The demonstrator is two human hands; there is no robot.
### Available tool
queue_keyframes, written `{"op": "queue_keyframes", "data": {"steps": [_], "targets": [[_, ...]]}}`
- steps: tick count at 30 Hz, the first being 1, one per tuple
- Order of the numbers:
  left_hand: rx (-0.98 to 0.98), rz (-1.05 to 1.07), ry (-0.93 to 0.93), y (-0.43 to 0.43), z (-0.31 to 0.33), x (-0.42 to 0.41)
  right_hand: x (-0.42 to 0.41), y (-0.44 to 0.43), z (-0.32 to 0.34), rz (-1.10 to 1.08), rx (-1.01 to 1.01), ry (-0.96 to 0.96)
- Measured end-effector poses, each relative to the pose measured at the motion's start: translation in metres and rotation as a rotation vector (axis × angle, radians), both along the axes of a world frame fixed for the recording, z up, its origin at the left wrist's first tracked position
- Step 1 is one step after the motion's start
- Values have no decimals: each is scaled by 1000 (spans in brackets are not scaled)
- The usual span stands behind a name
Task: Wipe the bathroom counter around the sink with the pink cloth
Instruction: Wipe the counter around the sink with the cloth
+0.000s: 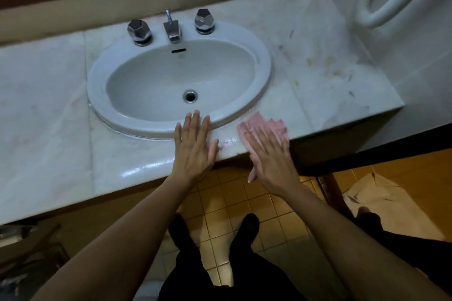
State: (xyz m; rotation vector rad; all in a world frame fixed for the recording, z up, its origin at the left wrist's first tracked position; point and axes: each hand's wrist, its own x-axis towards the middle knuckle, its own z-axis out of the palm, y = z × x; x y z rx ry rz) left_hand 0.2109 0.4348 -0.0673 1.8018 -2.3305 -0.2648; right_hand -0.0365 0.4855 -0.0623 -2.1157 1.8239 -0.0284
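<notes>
Head view: glossy white marble surface (49,95) around an oval porcelain sink (265,68). Left hand (194,148) lies flat, fingers spread, gripping nothing. Right hand (271,154) presses flat on the motion-blurred pink cloth (264,124) at the surface's front edge, hiding its near part.

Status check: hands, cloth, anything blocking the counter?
Left hand flat on counter edge, empty. Right hand flat, pressing pink cloth at front right of sink. Stains on right counter, nothing blocking.
</notes>
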Motion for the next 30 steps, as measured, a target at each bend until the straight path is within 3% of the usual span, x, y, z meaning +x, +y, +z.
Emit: {"op": "queue_keyframes", "data": {"steps": [6,10,14,17,21,25,30], "targets": [[-79,-15,-117,-1,-16,-6,-137,-90,3,-351,17,117],[-121,4,-142,-1,-21,-8,-110,-146,2,-501,88,67],[-151,0,-152,-2,-22,-7,-45,-112,3,-221,12,39],[-155,-3,-140,-2,-22,-7,-65,-62,2,3,-11,39],[-140,2,-153,-2,-20,-7,-134,-106,1,-205,47,117],[-114,-10,-148,-3,-18,-7,-106,-147,3,-451,60,57],[-86,-14,-76,-3,-17,-6,-55,-57,4,-149,-15,15]]}}
